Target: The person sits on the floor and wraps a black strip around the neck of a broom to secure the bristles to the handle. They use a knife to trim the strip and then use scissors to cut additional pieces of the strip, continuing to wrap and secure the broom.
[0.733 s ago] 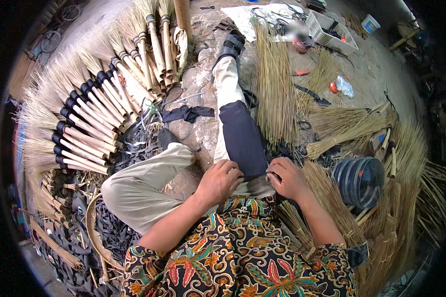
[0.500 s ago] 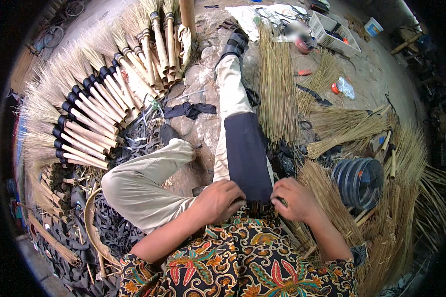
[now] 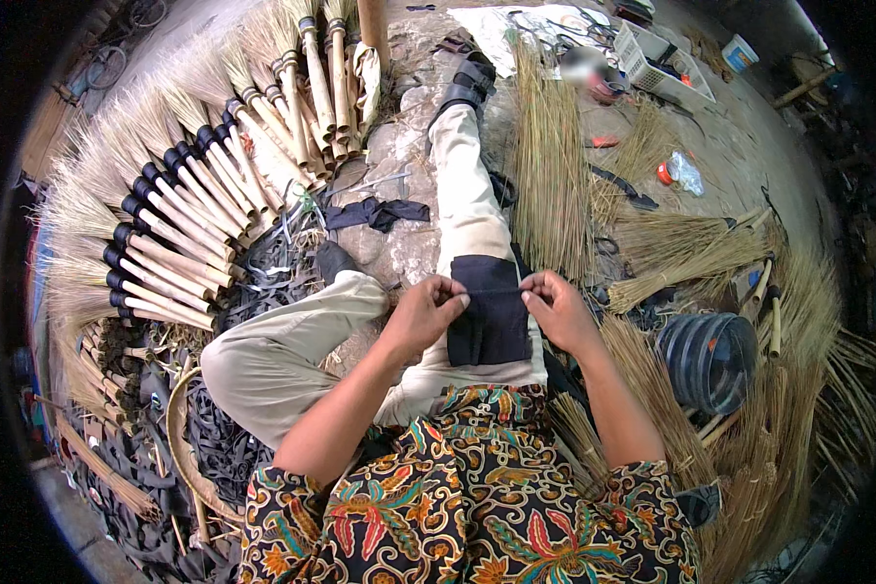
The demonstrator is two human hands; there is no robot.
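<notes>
With our left hand (image 3: 424, 316) and right hand (image 3: 564, 316) each pinching one end of a raised fold of the dark cloth (image 3: 493, 336), we do well to draw it evenly taut, the rest lying beneath our fingers on the leg (image 3: 462, 170).

Short-sleeved shirt (image 3: 428, 511) with a black ground, covered in pale, curling scrollwork, small orange blossoms and large splayed leaf shapes in red and teal. A vertical seam runs down its front. The sleeves (image 3: 282, 511) carry the same print and leave the forearms (image 3: 621, 399) bare. Trousers (image 3: 273, 360) are plain pale beige, softly creased. Dark, strapped footwear (image 3: 469, 86) covers the right foot; something dark covers the left.
</notes>
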